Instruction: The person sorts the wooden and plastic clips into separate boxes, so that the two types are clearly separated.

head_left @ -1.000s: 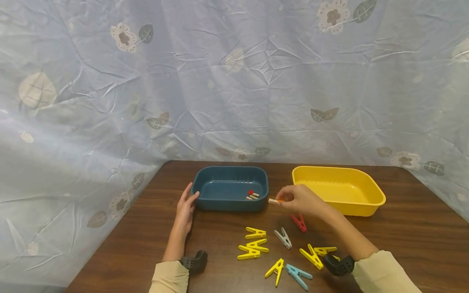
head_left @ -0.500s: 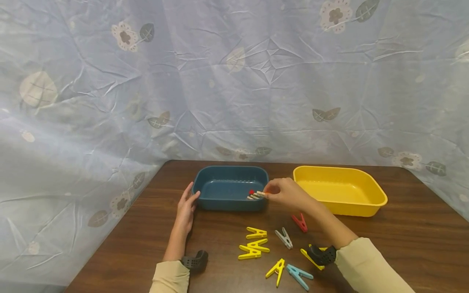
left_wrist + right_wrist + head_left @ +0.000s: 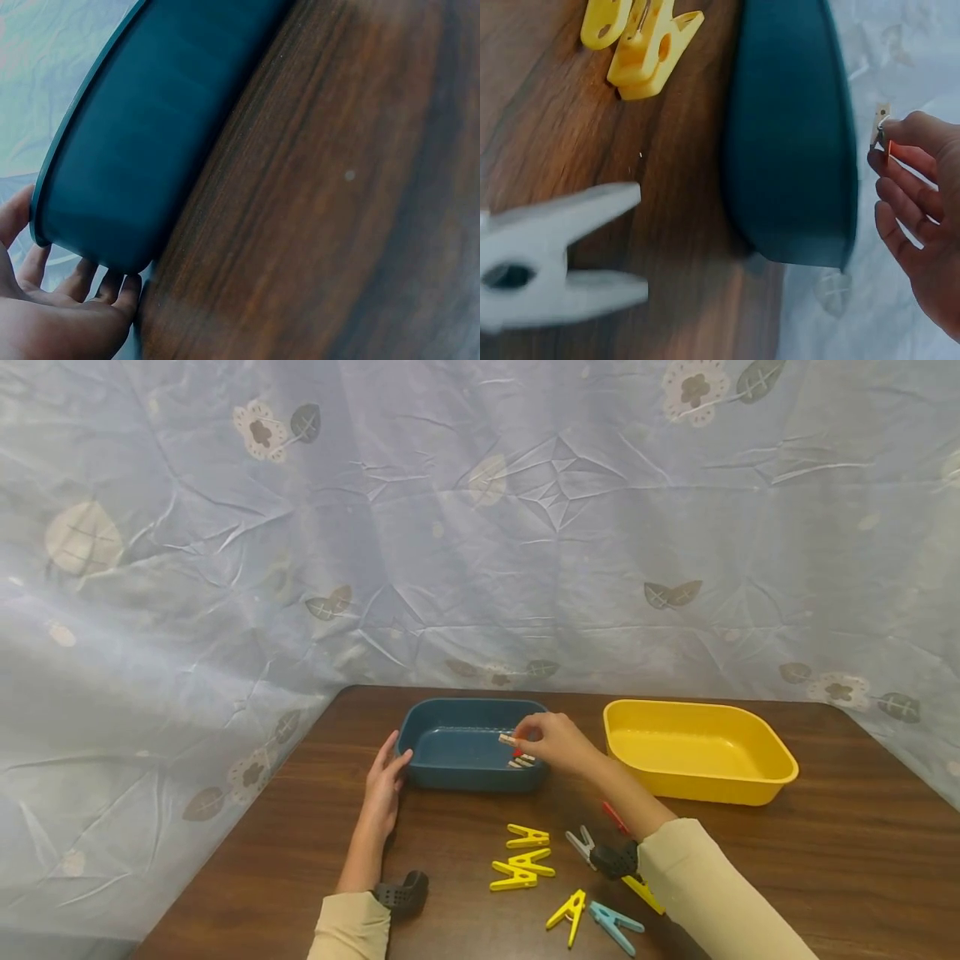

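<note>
At the blue basin's point(image 3: 442, 779) left end, my left hand point(image 3: 382, 789) holds the corner. In the left wrist view its fingers point(image 3: 79, 281) bend against the outer wall, with one digit at the rim. My right hand point(image 3: 558, 743) pinches a small wooden clothespin point(image 3: 507, 739) between thumb and fingertips, over the right part of the basin. A bit of orange shows on this clothespin point(image 3: 880, 124) in the right wrist view. Below it, several small wooden clothespins point(image 3: 521, 762) lie inside the basin, with something red beside them, partly covered by the hand.
A yellow basin point(image 3: 701, 787) stands to the right. Large plastic clothespins lie on the brown table point(image 3: 450, 893): several yellow ones point(image 3: 528, 837), a blue one point(image 3: 615, 927), a grey one point(image 3: 580, 843) and a red one point(image 3: 613, 817) partly behind the right arm. A patterned curtain point(image 3: 465, 568) hangs behind.
My right hand has carried the small wooden clothespin leftward, from beside the blue basin across its right rim to above its inside. The left hand has stayed at the basin's left end.
</note>
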`<state>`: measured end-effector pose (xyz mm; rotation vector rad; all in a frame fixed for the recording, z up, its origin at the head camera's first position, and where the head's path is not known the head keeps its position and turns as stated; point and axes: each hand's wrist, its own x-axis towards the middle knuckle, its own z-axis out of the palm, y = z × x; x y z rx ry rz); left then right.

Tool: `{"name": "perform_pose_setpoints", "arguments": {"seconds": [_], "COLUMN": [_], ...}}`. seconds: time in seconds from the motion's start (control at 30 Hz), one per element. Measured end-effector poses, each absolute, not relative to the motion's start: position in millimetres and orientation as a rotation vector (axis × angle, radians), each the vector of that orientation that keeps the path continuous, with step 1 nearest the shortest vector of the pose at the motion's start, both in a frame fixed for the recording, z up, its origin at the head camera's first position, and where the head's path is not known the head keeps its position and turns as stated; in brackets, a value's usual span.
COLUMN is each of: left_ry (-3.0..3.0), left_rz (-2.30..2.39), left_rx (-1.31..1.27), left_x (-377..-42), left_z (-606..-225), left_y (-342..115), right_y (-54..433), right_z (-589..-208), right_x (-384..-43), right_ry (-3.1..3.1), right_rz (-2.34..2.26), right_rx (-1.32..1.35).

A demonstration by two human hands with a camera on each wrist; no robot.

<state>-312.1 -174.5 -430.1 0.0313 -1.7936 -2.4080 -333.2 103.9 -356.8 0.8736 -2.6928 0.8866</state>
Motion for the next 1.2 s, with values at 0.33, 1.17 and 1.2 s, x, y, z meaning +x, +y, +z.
{"name": "perform_pose_setpoints", "arguments": {"seconds": [0.33,1.17,1.2], "left_ry": [-1.799,-1.832,-1.831], "left_rz": [-2.409,-2.397,-2.398], "left_rx": [0.036,0.013,0.015], "left_x": [-311,-312,-312], "left_z": [-431,-430,-431], "left_y": [-174,-176,-176], "right_y": [83,77,77], "right_z": [-383,-391,-391], "right_x": [-354,-354,-354], "right_ry": [-2.736,-2.837,-2.838], "right_rz": [0.854,0.748,0.751], "right_rx": [0.722,0.568,0.568]}}
